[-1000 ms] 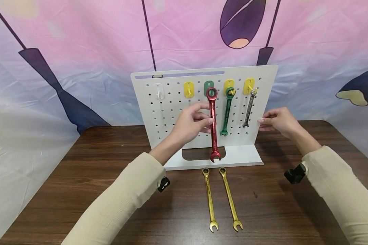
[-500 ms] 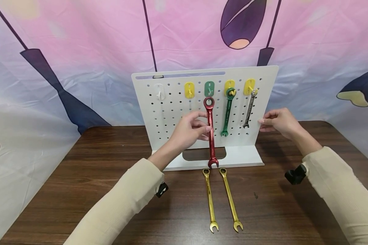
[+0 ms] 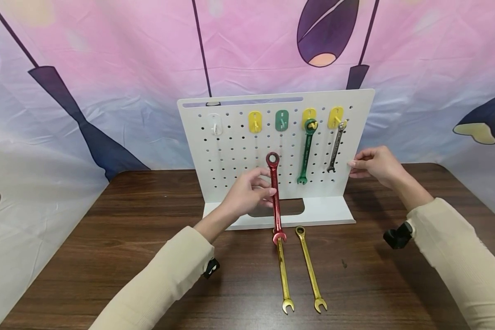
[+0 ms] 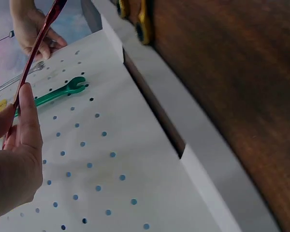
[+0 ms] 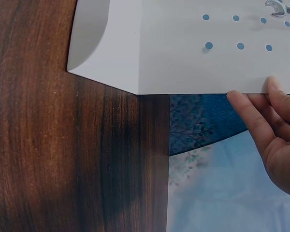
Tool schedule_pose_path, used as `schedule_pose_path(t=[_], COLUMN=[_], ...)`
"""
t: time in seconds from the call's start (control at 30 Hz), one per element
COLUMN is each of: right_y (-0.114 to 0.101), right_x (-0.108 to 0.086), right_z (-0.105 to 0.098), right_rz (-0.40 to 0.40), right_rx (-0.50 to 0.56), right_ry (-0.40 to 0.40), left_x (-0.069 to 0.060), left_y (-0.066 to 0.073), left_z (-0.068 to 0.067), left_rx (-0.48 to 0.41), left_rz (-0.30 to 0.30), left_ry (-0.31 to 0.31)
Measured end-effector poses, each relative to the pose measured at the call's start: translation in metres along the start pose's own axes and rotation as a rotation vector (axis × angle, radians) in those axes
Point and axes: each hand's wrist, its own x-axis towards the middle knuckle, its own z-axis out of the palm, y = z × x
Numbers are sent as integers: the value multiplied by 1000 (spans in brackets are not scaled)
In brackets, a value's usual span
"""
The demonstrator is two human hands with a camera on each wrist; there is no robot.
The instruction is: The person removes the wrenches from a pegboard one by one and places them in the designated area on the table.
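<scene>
My left hand (image 3: 247, 192) pinches a red combination wrench (image 3: 275, 201) by the middle of its shaft, ring end up, in front of a white pegboard (image 3: 239, 160). The wrench's lower jaw covers the top of one gold wrench (image 3: 283, 275) in the head view; a second gold wrench (image 3: 308, 263) lies to its right on the table. With thumb and fingers, my right hand (image 3: 375, 165) holds the board's right edge, as the right wrist view also shows (image 5: 275, 125). A green wrench (image 3: 306, 153) and a small silver wrench (image 3: 336, 147) hang on yellow hooks.
A white hook (image 3: 215, 124), a yellow hook (image 3: 255, 122) and a green hook (image 3: 282, 120) on the board bear nothing. The board's foot (image 3: 326, 211) stands on the brown wooden table (image 3: 148, 220). A patterned cloth (image 3: 247, 46) hangs behind.
My left hand has brought the red wrench down and slightly left, away from the green hook and nearer the table. My right hand stays at the board's edge.
</scene>
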Motion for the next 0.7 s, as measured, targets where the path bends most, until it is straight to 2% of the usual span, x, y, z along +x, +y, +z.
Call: schedule_pose_path(t=[0.23,0.43,0.7], right_y=[0,1,0], right_x=[-1,0,0], right_z=[0,0,0], right_rz=[-1,-3,3], right_rx=[-6,11,17], right_ry=[16,16,9], left_x=[-6,-11,-16], left_y=[-12,-20,-33], left_z=[-1,-3,-6], left_rx=[1,22,5], left_rz=[-81,-109,-166], left_ry=[-8,-26,-52])
